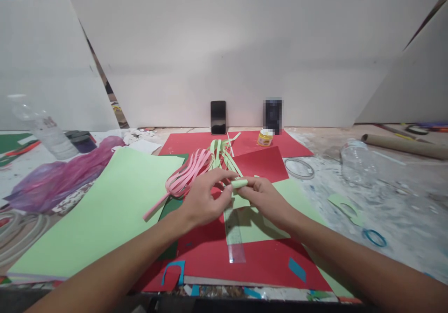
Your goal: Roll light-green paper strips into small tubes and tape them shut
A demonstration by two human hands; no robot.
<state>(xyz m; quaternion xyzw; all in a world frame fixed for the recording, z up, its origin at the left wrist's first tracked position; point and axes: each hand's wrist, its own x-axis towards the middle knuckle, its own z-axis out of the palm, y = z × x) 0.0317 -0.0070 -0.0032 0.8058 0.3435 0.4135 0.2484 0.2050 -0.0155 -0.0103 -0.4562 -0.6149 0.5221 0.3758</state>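
Observation:
My left hand [205, 196] and my right hand [262, 196] meet over the middle of the table and pinch a small rolled light green paper strip [240, 183] between their fingertips. Just behind the hands lie a bundle of pink paper strips [185, 175] and several loose green strips [220, 152]. A clear plastic ruler [234, 233] lies under the hands on red paper [252, 261]. A large light green sheet [105, 205] lies to the left.
A small yellow glue jar [265, 137], two upright phones [218, 117], a tape ring [298, 168], a clear plastic bottle [357, 161], a cardboard tube [406, 146], a purple plastic bag [59, 175] and white boards behind surround the work area.

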